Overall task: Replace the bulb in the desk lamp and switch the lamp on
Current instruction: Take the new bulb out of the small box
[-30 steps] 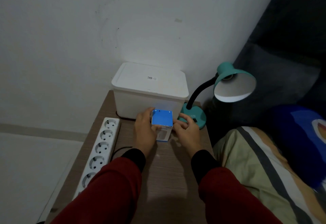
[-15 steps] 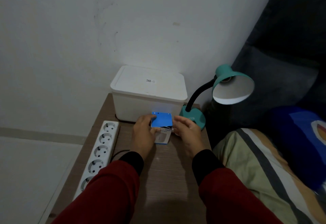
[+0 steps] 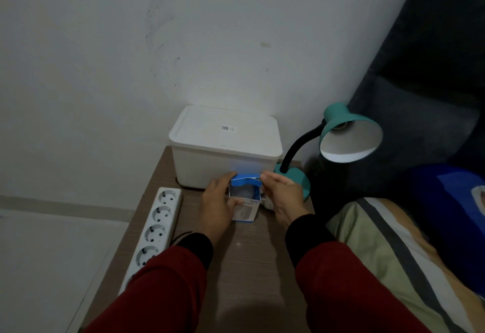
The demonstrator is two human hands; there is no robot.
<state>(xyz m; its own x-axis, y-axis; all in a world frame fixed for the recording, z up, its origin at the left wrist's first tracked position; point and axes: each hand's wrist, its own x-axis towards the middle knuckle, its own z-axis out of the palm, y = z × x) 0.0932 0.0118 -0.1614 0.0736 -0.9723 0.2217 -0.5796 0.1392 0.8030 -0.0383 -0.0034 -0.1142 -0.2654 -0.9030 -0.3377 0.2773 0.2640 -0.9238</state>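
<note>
A small blue-and-white bulb box (image 3: 245, 202) stands on the wooden table (image 3: 252, 259), just in front of the white bin. My left hand (image 3: 217, 204) grips its left side. My right hand (image 3: 282, 196) pinches the blue top flap, which is lifted back so the box is open; something pale shows inside. The teal desk lamp (image 3: 349, 133) stands at the back right, its shade tilted toward me and unlit, with no bulb visible in its socket. Its teal base (image 3: 296, 177) is partly hidden behind my right hand.
A white lidded plastic bin (image 3: 225, 146) sits at the back of the table against the wall. A white power strip (image 3: 154, 230) with several sockets lies along the left edge. A striped blanket (image 3: 393, 254) and dark cushions lie to the right.
The box's blue top flap was closed before; now it is lifted open by my right hand. Both hands have stayed on the box.
</note>
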